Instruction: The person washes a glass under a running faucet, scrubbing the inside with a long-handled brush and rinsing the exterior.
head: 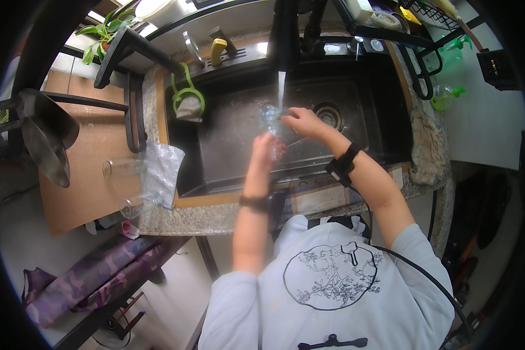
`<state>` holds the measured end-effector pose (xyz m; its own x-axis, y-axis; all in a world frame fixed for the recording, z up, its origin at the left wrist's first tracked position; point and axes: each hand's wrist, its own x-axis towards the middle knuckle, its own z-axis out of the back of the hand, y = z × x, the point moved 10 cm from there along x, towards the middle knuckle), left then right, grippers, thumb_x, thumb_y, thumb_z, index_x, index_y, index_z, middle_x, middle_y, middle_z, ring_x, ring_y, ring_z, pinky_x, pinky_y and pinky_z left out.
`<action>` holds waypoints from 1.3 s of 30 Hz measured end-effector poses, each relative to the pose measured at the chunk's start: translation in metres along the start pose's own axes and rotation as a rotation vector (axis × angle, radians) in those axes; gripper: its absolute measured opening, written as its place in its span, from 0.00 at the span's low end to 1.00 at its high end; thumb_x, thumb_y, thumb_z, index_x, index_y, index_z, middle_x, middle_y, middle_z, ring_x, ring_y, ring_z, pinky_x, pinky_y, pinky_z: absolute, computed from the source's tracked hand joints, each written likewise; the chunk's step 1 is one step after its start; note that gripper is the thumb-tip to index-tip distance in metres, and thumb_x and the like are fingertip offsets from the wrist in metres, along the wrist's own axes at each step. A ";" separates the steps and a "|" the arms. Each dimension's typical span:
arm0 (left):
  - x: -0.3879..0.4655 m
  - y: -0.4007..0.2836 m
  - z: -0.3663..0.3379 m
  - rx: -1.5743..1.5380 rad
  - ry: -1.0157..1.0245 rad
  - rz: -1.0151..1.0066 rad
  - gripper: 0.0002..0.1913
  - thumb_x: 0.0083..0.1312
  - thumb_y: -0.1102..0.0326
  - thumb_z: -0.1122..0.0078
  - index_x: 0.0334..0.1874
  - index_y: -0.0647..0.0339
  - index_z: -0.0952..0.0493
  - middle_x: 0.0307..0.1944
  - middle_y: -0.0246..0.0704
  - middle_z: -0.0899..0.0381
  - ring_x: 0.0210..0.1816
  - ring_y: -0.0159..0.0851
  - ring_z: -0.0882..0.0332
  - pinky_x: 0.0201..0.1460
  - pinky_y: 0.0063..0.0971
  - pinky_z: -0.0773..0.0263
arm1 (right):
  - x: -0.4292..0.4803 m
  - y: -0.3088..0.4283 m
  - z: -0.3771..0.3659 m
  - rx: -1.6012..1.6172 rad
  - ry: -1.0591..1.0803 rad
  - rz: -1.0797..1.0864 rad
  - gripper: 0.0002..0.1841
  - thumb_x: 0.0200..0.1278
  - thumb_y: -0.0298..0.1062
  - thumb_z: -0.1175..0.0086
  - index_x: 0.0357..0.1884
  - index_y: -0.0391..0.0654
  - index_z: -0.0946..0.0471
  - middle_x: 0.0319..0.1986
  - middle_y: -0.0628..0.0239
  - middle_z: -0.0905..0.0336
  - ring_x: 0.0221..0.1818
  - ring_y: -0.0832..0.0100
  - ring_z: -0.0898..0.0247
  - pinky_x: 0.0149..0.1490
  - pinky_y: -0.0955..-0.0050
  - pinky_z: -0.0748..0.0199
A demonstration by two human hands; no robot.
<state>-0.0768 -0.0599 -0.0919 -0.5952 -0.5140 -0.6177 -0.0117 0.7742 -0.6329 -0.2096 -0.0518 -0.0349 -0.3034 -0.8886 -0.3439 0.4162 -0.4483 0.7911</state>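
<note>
A clear glass vessel (270, 116), blurred by motion, is tilted beneath the stream of water (281, 89) from the dark faucet (284, 35). My left hand (267, 146) is closed around its near end, the fingers blurred. From the right, my right hand (304, 121) has bent fingers gripping the vessel's side near the falling water. Both hands are over the dark sink basin (227, 144). The drain strainer (328, 116) lies just beyond my right hand, partly covered by it.
Two clear glasses (124, 168) lie left of the sink by a silvery cloth (162, 170). A green holder (188, 98) hangs inside the basin's left wall. A steel pan (48, 131) juts in at left. A beige rag (426, 148) drapes the right counter; green-capped bottles (447, 96) stand behind.
</note>
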 end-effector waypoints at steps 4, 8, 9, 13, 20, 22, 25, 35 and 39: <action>0.004 -0.005 0.001 0.041 -0.068 -0.046 0.15 0.51 0.61 0.46 0.35 0.64 0.33 0.24 0.34 0.31 0.22 0.33 0.29 0.22 0.25 0.31 | -0.003 -0.009 -0.002 0.170 0.055 -0.132 0.22 0.49 0.50 0.50 0.31 0.37 0.25 0.28 0.57 0.24 0.33 0.67 0.28 0.38 0.72 0.35; 0.006 -0.020 0.005 0.102 -0.235 -0.150 0.12 0.50 0.64 0.42 0.29 0.63 0.32 0.20 0.30 0.32 0.17 0.30 0.30 0.16 0.21 0.36 | 0.000 -0.018 -0.005 0.190 0.053 -0.149 0.22 0.49 0.51 0.50 0.27 0.38 0.24 0.26 0.58 0.24 0.31 0.67 0.29 0.37 0.73 0.35; 0.007 -0.025 0.001 0.155 -0.215 -0.168 0.11 0.49 0.65 0.41 0.27 0.63 0.32 0.18 0.29 0.32 0.16 0.29 0.31 0.14 0.19 0.38 | 0.002 -0.013 -0.002 0.195 0.000 -0.088 0.20 0.50 0.50 0.50 0.24 0.38 0.25 0.20 0.62 0.28 0.24 0.72 0.32 0.31 0.75 0.37; 0.014 -0.027 0.006 0.181 -0.277 -0.196 0.10 0.50 0.65 0.41 0.25 0.63 0.32 0.17 0.28 0.33 0.13 0.27 0.33 0.11 0.18 0.43 | 0.004 -0.008 0.004 0.188 -0.077 0.001 0.21 0.51 0.49 0.51 0.17 0.39 0.27 0.13 0.67 0.32 0.18 0.77 0.36 0.25 0.77 0.39; 0.020 -0.022 0.009 0.150 -0.279 -0.128 0.12 0.50 0.64 0.39 0.27 0.63 0.32 0.17 0.28 0.34 0.13 0.27 0.33 0.10 0.18 0.43 | 0.005 -0.017 -0.001 0.227 -0.033 -0.072 0.22 0.53 0.52 0.52 0.17 0.40 0.27 0.13 0.69 0.32 0.17 0.78 0.37 0.24 0.78 0.40; 0.018 -0.021 0.007 0.142 -0.263 -0.114 0.13 0.50 0.63 0.39 0.29 0.63 0.32 0.19 0.29 0.33 0.14 0.28 0.32 0.12 0.18 0.41 | 0.007 -0.026 -0.005 0.217 0.021 -0.147 0.24 0.50 0.54 0.52 0.26 0.37 0.25 0.21 0.62 0.26 0.25 0.71 0.31 0.32 0.75 0.36; 0.011 -0.021 0.008 0.140 -0.286 -0.125 0.17 0.50 0.63 0.39 0.36 0.64 0.34 0.23 0.32 0.31 0.19 0.31 0.29 0.17 0.20 0.35 | 0.011 -0.035 -0.008 0.320 0.064 -0.159 0.24 0.51 0.52 0.51 0.37 0.37 0.27 0.24 0.61 0.25 0.26 0.71 0.31 0.33 0.75 0.35; 0.004 -0.005 -0.003 0.040 -0.077 0.007 0.20 0.53 0.60 0.43 0.43 0.62 0.36 0.30 0.36 0.29 0.28 0.37 0.26 0.28 0.27 0.28 | -0.003 -0.011 0.009 0.013 -0.101 0.261 0.29 0.48 0.35 0.49 0.57 0.48 0.39 0.39 0.56 0.35 0.43 0.64 0.38 0.52 0.73 0.41; 0.005 -0.003 -0.005 0.004 -0.048 0.012 0.18 0.53 0.61 0.43 0.42 0.61 0.34 0.31 0.36 0.29 0.30 0.38 0.25 0.30 0.28 0.27 | -0.010 -0.008 0.010 -0.005 -0.100 0.261 0.33 0.44 0.26 0.54 0.59 0.50 0.42 0.39 0.56 0.37 0.44 0.62 0.39 0.50 0.72 0.40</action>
<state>-0.0833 -0.0628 -0.0908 -0.5558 -0.5221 -0.6469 -0.0020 0.7790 -0.6270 -0.2182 -0.0381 -0.0331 -0.2683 -0.9603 -0.0767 0.4957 -0.2059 0.8437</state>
